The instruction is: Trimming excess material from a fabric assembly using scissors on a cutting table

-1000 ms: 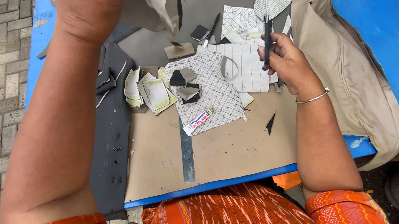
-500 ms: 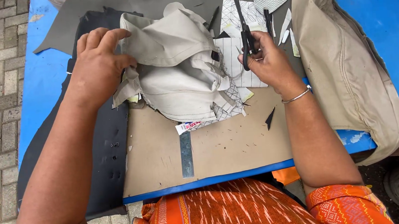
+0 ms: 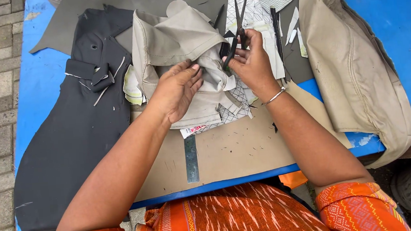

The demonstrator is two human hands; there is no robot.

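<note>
On a blue table (image 3: 382, 16) over paving, the left hand (image 3: 177, 91) lies flat on the beige cloth (image 3: 176, 40) beside the right hand (image 3: 250, 61) gripping scissors (image 3: 238, 29), ruler (image 3: 191, 159) nearer the body, black fabric (image 3: 72, 134) left.

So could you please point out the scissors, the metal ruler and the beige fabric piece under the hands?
scissors (image 3: 239, 19): head view, on the blades.
metal ruler (image 3: 191, 160): head view, mid-length.
beige fabric piece (image 3: 176, 38): head view, upper folded part.
</note>
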